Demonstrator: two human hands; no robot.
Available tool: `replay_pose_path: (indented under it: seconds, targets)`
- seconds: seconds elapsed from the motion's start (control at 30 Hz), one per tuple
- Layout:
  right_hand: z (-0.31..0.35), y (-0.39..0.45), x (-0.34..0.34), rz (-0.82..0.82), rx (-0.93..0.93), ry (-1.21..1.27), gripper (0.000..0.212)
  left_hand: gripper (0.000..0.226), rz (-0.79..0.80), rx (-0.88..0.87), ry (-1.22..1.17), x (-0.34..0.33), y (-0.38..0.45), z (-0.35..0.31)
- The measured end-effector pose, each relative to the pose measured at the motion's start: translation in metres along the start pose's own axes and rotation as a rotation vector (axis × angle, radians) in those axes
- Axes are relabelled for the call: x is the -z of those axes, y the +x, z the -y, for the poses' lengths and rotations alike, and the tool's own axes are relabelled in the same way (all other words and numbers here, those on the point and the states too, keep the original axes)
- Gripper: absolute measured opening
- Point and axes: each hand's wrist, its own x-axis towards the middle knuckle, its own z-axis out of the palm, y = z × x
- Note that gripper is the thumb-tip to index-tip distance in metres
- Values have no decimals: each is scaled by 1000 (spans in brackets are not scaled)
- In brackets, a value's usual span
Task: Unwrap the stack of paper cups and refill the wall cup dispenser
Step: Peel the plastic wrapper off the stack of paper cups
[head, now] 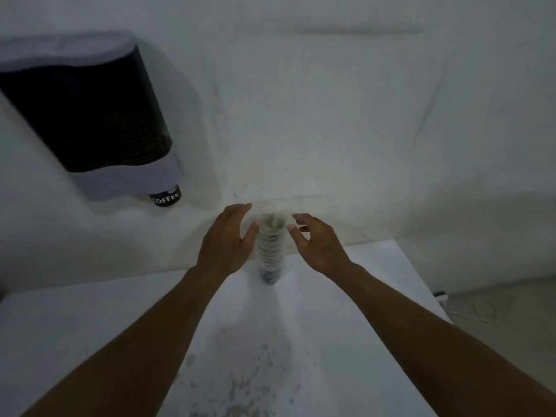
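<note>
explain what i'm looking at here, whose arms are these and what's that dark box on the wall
There is no machine here: this is one picture from a camera worn on a person's head, looking forward and down, so the two bare arms are the wearer's own. The left hand and right hand are open on either side of a stack of paper cups, which stands upright on a white table and looks wrapped in clear plastic. The left thumb seems to touch the wrap; neither hand grips it yet. The dark box is a wall cup dispenser. A black cup marked COFFEE pokes out of its bottom. The picture is dim and slightly blurred.
</note>
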Motion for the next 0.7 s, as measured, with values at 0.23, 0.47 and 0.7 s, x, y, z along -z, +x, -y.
replay_pose_path:
  seconds: [0.23, 0.47, 0.7]
  targets:
    - [-24, 25, -37, 145, -131, 271, 59, 62, 171, 366, -258, -52, 14, 20]
    - [-44, 32, -52, 251, -137, 451, 65, 30, 185, 413, -574, -74, 17, 23]
    - [-33, 12, -53, 189, -128, 526, 58, 31, 207, 457, -664, -60, -4, 18]
